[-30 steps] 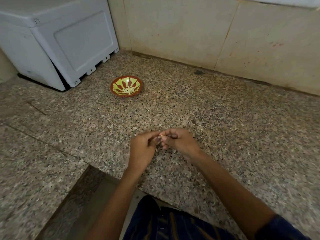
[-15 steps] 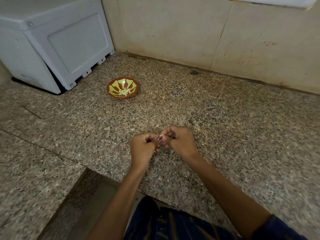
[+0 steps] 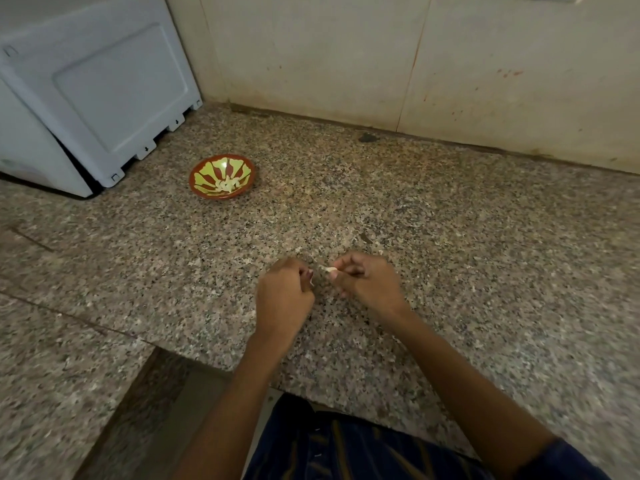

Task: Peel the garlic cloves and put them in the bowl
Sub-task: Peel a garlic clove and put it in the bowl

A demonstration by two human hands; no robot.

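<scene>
Hands have drawn apart since half a second ago; then they met over the clove. Right hand [image 3: 367, 282] pinches the pale garlic clove [image 3: 330, 270] at its fingertips. Left hand [image 3: 285, 292] is curled, seemingly pinching a scrap of skin [image 3: 310, 279]. Bowl [image 3: 200, 188] sits well apart, far-left on the counter [image 3: 450, 237], peeled cloves inside. Risk: small, slippery clove drops during the long carry; loose skin may ride along.
</scene>
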